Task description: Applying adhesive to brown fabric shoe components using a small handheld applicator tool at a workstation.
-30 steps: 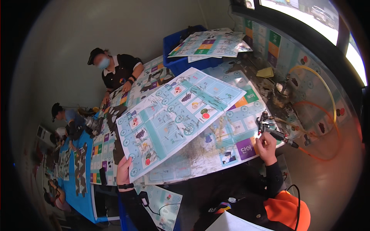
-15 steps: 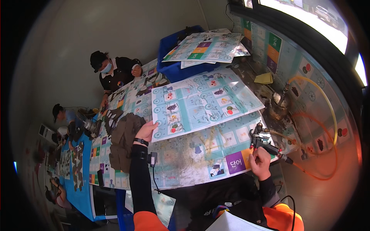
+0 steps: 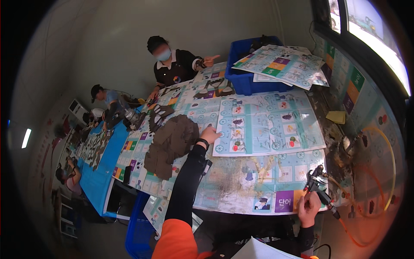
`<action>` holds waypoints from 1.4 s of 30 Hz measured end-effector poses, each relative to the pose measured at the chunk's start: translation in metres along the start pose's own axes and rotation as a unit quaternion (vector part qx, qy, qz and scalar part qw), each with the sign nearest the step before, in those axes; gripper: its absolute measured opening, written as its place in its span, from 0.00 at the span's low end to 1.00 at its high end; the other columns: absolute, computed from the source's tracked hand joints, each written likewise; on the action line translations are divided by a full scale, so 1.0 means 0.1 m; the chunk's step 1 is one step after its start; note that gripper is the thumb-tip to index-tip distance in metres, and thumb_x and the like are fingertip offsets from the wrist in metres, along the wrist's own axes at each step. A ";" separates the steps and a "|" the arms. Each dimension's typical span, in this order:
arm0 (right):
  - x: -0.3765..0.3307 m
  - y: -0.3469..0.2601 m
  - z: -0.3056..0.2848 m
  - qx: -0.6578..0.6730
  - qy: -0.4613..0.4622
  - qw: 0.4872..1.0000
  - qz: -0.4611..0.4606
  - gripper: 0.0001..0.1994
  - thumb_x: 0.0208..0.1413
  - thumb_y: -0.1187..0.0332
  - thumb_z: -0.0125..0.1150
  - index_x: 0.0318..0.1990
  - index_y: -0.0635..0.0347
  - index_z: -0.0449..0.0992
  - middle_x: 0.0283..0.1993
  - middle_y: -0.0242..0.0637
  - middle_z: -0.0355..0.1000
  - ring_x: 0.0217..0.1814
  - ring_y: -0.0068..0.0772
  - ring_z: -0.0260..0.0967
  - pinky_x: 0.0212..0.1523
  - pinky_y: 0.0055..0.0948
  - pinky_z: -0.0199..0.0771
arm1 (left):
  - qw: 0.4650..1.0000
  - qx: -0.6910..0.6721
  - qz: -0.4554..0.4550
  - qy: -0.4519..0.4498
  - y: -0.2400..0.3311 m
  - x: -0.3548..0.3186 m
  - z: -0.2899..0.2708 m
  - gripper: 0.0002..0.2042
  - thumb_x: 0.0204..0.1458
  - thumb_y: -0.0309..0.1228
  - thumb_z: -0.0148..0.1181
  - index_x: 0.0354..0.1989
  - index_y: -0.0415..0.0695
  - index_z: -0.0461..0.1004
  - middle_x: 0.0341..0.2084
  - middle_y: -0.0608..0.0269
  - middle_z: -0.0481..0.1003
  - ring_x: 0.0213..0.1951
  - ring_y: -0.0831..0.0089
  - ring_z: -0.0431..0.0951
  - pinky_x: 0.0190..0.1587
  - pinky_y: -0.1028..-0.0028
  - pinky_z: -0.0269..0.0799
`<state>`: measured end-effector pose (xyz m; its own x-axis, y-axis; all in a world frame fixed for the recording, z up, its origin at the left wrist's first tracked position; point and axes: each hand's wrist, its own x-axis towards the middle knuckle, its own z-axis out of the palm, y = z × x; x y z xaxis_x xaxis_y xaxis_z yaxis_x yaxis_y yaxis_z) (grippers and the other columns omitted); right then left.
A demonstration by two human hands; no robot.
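Printed sheets cover the bench point(image 3: 220, 183) in the head view, where one large pale-blue sheet point(image 3: 269, 123) lies right of a heap of brown cut pieces point(image 3: 172, 140). At its left edge the left hand's point(image 3: 210, 134) grip touches, whether pinching or loose cannot be told; the right hand point(image 3: 309, 209) curls beside a spray gun point(image 3: 317, 183), its hold on the handle equally unclear. Likely light, bendy and rather slick, the sheet suits holding by opposite edges, lest it sag or crease.
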<state>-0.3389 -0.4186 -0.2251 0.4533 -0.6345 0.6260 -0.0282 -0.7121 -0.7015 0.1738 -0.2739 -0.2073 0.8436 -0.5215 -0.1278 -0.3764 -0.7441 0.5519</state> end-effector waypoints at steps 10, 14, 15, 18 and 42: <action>0.01 0.02 0.05 -0.021 -0.008 1.000 0.005 0.12 0.44 0.81 0.58 0.20 0.62 0.59 0.19 0.41 0.56 0.20 0.42 0.56 0.23 0.36 0.51 | 0.998 -0.006 0.049 0.027 -0.06 -0.21 -0.06 0.25 0.47 0.36 0.70 0.49 0.34 0.73 0.30 0.55 0.79 0.28 0.70 0.80 0.31 0.71 0.75; 0.00 0.00 0.06 -0.024 -0.012 1.000 0.017 0.13 0.45 0.81 0.58 0.20 0.63 0.58 0.19 0.41 0.56 0.20 0.41 0.55 0.23 0.36 0.51 | 0.992 -0.084 0.095 0.016 -0.16 -0.36 -0.20 0.22 0.49 0.36 0.69 0.49 0.37 0.73 0.30 0.59 0.79 0.29 0.73 0.79 0.31 0.72 0.73; 0.00 -0.01 0.09 -0.022 -0.014 1.000 0.015 0.13 0.45 0.81 0.58 0.20 0.63 0.58 0.19 0.41 0.56 0.20 0.41 0.55 0.23 0.36 0.51 | 0.992 -0.085 0.093 0.018 -0.24 -0.42 -0.27 0.22 0.49 0.36 0.69 0.49 0.37 0.73 0.30 0.59 0.79 0.29 0.73 0.79 0.31 0.72 0.73; 0.00 -0.01 0.07 -0.026 -0.013 0.999 0.014 0.13 0.46 0.81 0.58 0.21 0.63 0.58 0.19 0.41 0.55 0.20 0.41 0.55 0.23 0.35 0.50 | 0.987 -0.130 0.082 -0.047 0.02 -0.85 -0.51 0.19 0.53 0.36 0.66 0.50 0.39 0.74 0.31 0.62 0.80 0.31 0.76 0.79 0.32 0.74 0.73; 0.31 -0.61 0.19 0.001 -0.079 0.997 0.027 0.11 0.48 0.78 0.64 0.23 0.62 0.65 0.20 0.34 0.64 0.20 0.27 0.60 0.23 0.26 0.58 | 0.917 -0.005 0.311 -0.248 0.73 -2.27 -0.41 0.27 0.57 0.40 0.61 0.63 0.41 0.65 0.30 0.58 0.79 0.30 0.67 0.78 0.35 0.71 0.72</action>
<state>-0.3063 -0.3890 -0.1692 0.5859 -0.6160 0.5265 -0.0542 -0.6780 -0.7330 -0.0296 -0.1925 -0.1040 0.1879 -0.9717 -0.1432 -0.7205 -0.2354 0.6523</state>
